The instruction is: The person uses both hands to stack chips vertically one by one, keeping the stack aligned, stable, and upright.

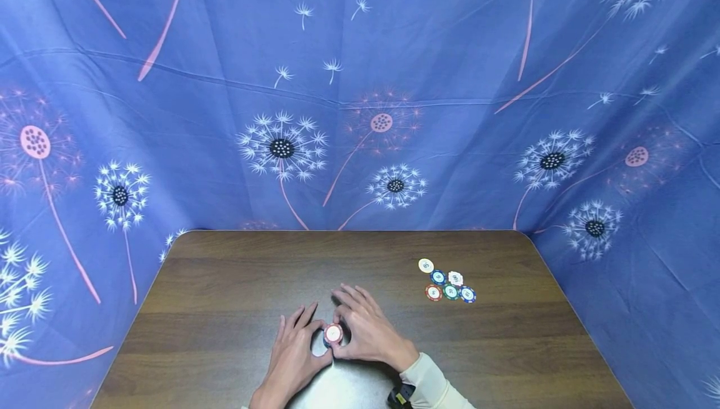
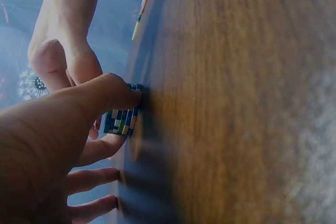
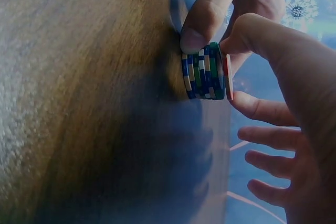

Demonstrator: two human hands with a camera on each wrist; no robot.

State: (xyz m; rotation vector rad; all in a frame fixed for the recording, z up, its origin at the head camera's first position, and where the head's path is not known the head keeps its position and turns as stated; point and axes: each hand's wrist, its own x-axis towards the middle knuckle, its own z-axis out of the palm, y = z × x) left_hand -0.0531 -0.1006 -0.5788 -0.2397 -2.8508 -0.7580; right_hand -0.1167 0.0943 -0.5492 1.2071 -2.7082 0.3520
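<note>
A short stack of poker chips, blue and green with pale edge blocks, stands on the wooden table near its front. My left hand grips the stack low down between thumb and index finger, the other fingers spread out beside it. Directly over the stack, my right hand pinches a red poker chip at its edge with thumb and index finger. In the right wrist view that red chip lies flat along the top of the stack, with a thin gap showing. The remaining right fingers extend away from it.
Several loose poker chips lie flat at the back right of the table: a pale yellow one, a white one, a red one, a green one and blue ones. Blue dandelion-print cloth hangs around the table.
</note>
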